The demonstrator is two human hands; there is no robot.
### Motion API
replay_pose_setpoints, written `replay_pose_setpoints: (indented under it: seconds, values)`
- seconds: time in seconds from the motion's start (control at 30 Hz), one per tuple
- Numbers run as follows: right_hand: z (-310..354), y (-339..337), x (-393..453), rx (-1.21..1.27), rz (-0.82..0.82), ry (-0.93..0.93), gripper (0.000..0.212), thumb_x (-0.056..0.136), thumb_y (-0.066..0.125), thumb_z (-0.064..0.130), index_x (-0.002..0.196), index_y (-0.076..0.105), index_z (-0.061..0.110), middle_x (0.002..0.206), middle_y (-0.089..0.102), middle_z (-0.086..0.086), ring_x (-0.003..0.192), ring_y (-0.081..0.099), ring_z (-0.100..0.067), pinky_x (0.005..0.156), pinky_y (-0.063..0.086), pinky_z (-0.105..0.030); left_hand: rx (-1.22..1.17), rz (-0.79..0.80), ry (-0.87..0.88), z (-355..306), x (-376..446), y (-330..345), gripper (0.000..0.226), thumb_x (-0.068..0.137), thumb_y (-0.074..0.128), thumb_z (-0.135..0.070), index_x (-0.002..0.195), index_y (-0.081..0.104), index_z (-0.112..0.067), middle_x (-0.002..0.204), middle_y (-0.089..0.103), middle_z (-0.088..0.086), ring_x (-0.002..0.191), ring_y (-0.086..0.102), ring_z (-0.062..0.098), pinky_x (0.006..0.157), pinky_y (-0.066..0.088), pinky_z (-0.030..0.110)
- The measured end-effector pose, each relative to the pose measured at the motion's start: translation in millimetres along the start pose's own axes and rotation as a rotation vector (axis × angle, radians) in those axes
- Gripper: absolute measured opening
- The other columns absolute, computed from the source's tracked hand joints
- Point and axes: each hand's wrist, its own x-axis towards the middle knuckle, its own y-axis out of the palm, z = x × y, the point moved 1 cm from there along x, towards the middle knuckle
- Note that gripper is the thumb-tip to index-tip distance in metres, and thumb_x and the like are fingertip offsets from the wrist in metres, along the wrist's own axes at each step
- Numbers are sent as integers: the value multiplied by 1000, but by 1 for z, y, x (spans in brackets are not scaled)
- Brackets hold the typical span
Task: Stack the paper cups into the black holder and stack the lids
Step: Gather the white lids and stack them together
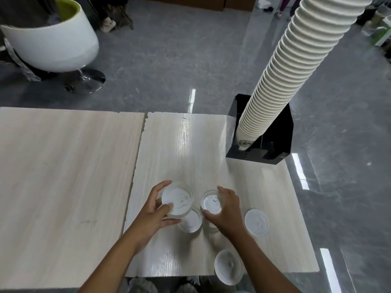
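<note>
Only the head view here, so: the cups look sorted already. A tall leaning stack of paper cups [300, 66] sits in the black holder [273, 144] at the far right corner of the wooden table [69, 166]. What's left is the lids.

Left hand [152, 216] has its fingers and thumb curled round the rim of one clear plastic lid [177, 200], and right hand [227, 210] grips a second lid [211, 203] the same way, the two hands close side by side.

Another lid [190, 222] lies partly under the left one, one lid [256, 222] lies just right of the right hand, and one [228, 266] hangs at the near table edge.

These things are probably featherlight, thin and a bit slick, so I'd pinch them by the rim and not squeeze, since the flat middle likely buckles. Watch the tower too, it looks tippy.
</note>
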Motion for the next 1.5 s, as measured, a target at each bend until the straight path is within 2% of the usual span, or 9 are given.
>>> replay_pose_setpoints:
  seconds: [0.1, 0.2, 0.3, 0.5, 0.87, 1.0, 1.13, 1.37, 1.5]
  values:
    - [12, -15, 0, 146, -158, -3, 93, 71, 93, 31, 148, 43, 19, 142, 47, 1, 131, 45, -20, 111, 42, -44, 12, 0, 0, -4, -1, -2, 57, 105, 56, -7, 133, 55, -57, 134, 62, 17, 118, 69, 33, 93, 62, 47]
    - [48, -37, -5, 316, -258, -89, 87, 71, 92, 30, 145, 46, 27, 139, 51, 12, 123, 52, -5, 100, 51, -32, 19, 9, 14, -13, -4, -2, 56, 104, 58, -9, 132, 55, -57, 134, 62, 14, 119, 69, 32, 94, 61, 47]
    - [86, -47, -10, 341, -161, -260, 91, 70, 90, 40, 148, 44, 25, 143, 52, 17, 126, 54, -6, 97, 48, -16, 12, 9, 35, -23, -7, -1, 55, 104, 59, -9, 132, 55, -56, 132, 64, 14, 116, 70, 31, 93, 62, 46]
    - [102, -38, -4, 287, -101, -300, 89, 72, 89, 47, 146, 42, 31, 143, 49, 19, 128, 51, -4, 100, 53, -26, 26, 18, 43, -27, -7, -1, 57, 101, 65, -14, 132, 53, -60, 136, 61, 12, 121, 66, 34, 95, 61, 47]
    - [112, -30, -13, 290, -73, -371, 90, 72, 90, 41, 146, 42, 24, 143, 49, 17, 130, 50, -7, 104, 49, -23, 32, 13, 58, -23, -8, 1, 53, 105, 57, -13, 136, 49, -55, 136, 60, 7, 118, 68, 29, 91, 62, 41]
    - [121, -31, -13, 294, -48, -405, 90, 72, 91, 42, 145, 42, 25, 142, 47, 23, 130, 50, -4, 106, 47, -19, 7, 21, 108, -26, -11, 1, 45, 101, 60, -38, 140, 47, -55, 144, 55, 0, 123, 66, 31, 94, 61, 45]
    - [129, -31, -15, 316, -68, -425, 88, 70, 88, 49, 142, 43, 27, 141, 47, 25, 128, 52, -5, 105, 48, -20, -14, 43, 138, -30, -14, -1, 56, 88, 67, -60, 140, 47, -56, 146, 55, -3, 124, 67, 30, 98, 60, 49]
    - [141, -25, -20, 307, -169, -480, 85, 68, 88, 50, 138, 41, 39, 137, 50, 24, 125, 54, -6, 102, 48, -17, -39, 44, 133, -31, -19, -4, 52, 93, 60, -52, 143, 44, -50, 145, 54, -5, 124, 66, 27, 96, 61, 47]
    - [149, -17, -19, 241, -109, -518, 86, 69, 88, 51, 138, 36, 49, 137, 45, 33, 126, 52, -5, 105, 50, -28, -98, 42, 130, -30, -21, -9, 56, 90, 63, -58, 143, 48, -47, 146, 55, -2, 126, 65, 29, 98, 59, 51]
